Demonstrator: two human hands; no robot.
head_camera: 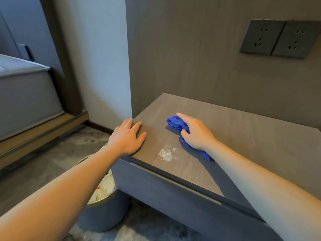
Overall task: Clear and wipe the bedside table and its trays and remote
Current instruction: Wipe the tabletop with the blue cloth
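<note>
Our right hand [196, 133] with fingers curled holding a blue cloth [175, 123] on the tabletop [243, 136], our left hand [128, 138] flat with fingers spread at its corner, crumpled clear wrapper [167, 153] between us, bin [104, 206] below.

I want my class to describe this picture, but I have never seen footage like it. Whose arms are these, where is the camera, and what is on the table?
There is no machine here. A person wears one wide-angle camera on the head, so you look down along their own bare arms. The left hand rests flat, fingers straight, on the near left corner of the bedside table. The right hand grips a bunched blue cloth that lies on the table top. Between the hands, near the front edge, lies a small crumpled piece of clear plastic. On the floor beside the table stands a bin with white rubbish in it. Two sockets sit on the wall, and a bed shows at the left.
</note>
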